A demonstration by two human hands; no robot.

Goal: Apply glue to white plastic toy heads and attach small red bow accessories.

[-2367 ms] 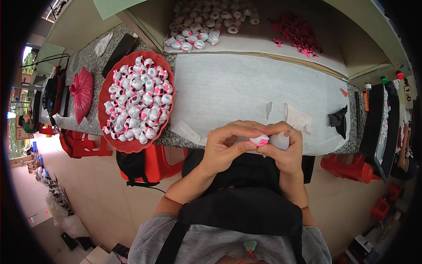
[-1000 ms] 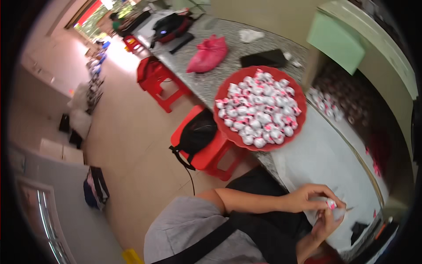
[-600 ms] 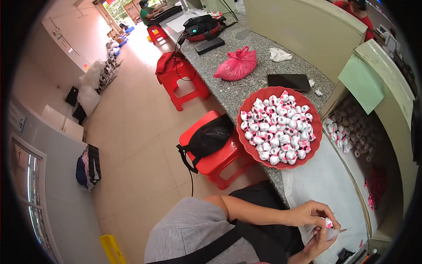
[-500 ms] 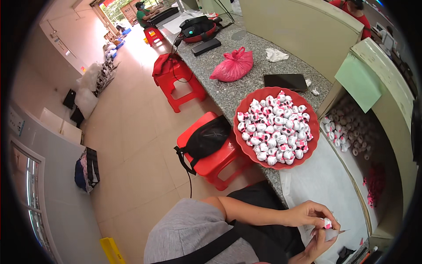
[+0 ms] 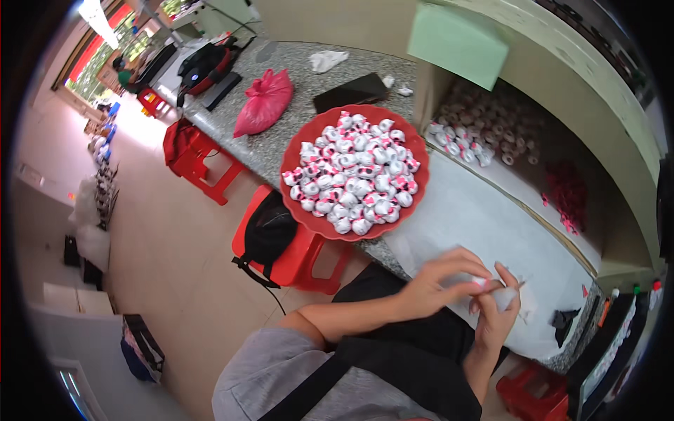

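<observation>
My left hand (image 5: 441, 284), slightly smeared by motion, pinches a small white-and-pink doll-like head (image 5: 479, 281) between thumb and fingertips. Close against it, my right hand (image 5: 496, 320) is curled round a small white piece (image 5: 504, 298), whose kind I cannot make out. Both hands meet over the white sheet (image 5: 449, 203) on the counter. Beyond them, a red scalloped bowl (image 5: 295, 219) is heaped with many similar white heads (image 5: 351, 175) marked in pink and black.
In the shelf compartment right of the sheet lie plain white pieces (image 5: 491, 126) and small pink parts (image 5: 567, 188). A black phone (image 5: 351, 92) and a pink tied bag (image 5: 265, 104) lie behind the bowl. Red stools (image 5: 316, 263) stand left of the counter. Far off sits another person (image 5: 123, 74).
My view has swung right, so the bowl and counter appear farther left. Both hands still work close together; the fingers of my right hand have lifted and spread somewhat.
</observation>
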